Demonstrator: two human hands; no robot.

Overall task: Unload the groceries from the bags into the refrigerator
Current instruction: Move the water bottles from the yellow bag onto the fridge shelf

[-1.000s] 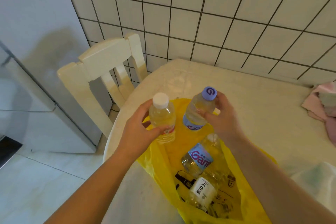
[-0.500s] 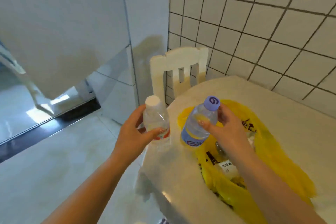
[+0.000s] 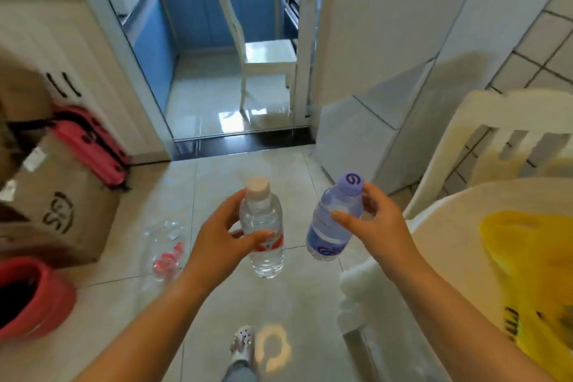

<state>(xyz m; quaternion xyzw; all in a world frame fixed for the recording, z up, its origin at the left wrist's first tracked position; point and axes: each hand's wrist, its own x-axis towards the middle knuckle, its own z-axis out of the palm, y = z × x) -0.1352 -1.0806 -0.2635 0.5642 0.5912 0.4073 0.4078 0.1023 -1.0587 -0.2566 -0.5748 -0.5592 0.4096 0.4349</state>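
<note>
Firmly, left hand [image 3: 221, 234] grips white-capped bottle [image 3: 263, 226], right hand [image 3: 373, 222] grips purple-capped bottle [image 3: 333, 220]

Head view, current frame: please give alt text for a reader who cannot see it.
A person holds a water bottle in each hand above a tiled floor: a white-capped bottle in the left hand, a purple-capped bottle in the right hand. A yellow plastic bag lies on the table at right.

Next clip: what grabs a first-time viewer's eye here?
Two water bottles held up mid-frame: a white-capped bottle in the left hand, a purple-capped bottle in the right hand. A yellow bag lies on the table at right; a cardboard box sits left.
</note>
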